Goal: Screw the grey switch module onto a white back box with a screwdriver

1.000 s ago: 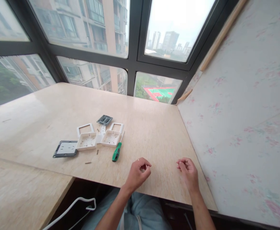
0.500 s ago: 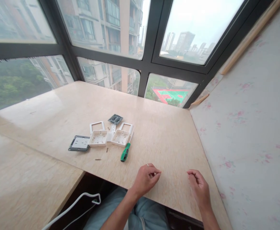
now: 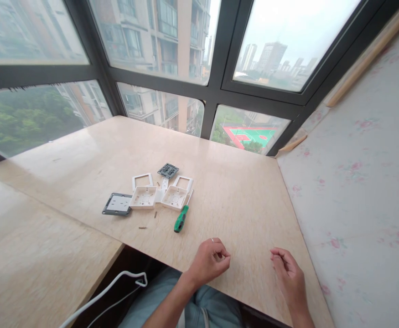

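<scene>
Left hand [image 3: 210, 260] is loosely curled closed, nearest the screwdriver [image 3: 181, 219], which lies beside a white box [image 3: 174, 197]. Right hand [image 3: 289, 273], also curled closed, is near the wall [image 3: 363, 200].

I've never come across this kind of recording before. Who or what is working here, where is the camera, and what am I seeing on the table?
There is no machine here: these are a person's bare hands. Every picture comes from one camera worn on the head, looking forward and down. The left hand and right hand are at the near side of the table, apart, with fingers curled. I see nothing held, though something tiny could be hidden. Of the loose things, the green screwdriver lies nearest the left hand. Beyond it are two open white boxes, two white frames, two dark-edged plates and a few small screws, as they appear to be.
</scene>
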Available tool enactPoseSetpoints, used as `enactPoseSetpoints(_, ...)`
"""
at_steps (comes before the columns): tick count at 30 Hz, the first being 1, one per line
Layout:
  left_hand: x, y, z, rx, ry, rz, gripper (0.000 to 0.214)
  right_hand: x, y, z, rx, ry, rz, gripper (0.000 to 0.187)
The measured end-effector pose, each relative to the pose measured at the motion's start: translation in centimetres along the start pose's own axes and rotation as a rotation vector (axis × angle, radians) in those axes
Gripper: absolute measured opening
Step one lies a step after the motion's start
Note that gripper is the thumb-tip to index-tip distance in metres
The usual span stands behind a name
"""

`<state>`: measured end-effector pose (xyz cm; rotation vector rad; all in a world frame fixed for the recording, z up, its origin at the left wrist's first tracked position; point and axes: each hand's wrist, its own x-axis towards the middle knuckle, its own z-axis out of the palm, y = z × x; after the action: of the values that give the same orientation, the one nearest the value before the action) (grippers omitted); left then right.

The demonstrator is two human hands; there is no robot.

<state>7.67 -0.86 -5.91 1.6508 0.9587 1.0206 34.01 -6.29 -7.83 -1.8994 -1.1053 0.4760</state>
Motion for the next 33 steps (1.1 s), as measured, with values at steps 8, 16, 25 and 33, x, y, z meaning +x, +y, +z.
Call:
enactPoseSetpoints(8, 0.4, 2.7, -8.0, -0.193, 0.031, 0.064, 0.014, 0.0, 0.0, -0.1, 0.009, -0.013, 0.008, 0.038)
enactPoseSetpoints(16, 4.0, 2.9, -17.4, 0.372, 0.256, 0.19, 0.015, 0.1, -0.2, 0.0, 0.022, -0.002, -0.036, 0.036)
enactPoseSetpoints(25, 8.2, 1.2, -21.8, 0.775, 0.142, 0.135, 0.006, 0.2, 0.2, 0.0, 0.019, -0.028, -0.005, 0.04)
enactPoseSetpoints(33, 10.4, -0.5, -23.0, 0.896, -0.236, -0.077, 0.1, 0.1, 0.4, 0.1, 0.031, -0.026, -0.034, 0.037)
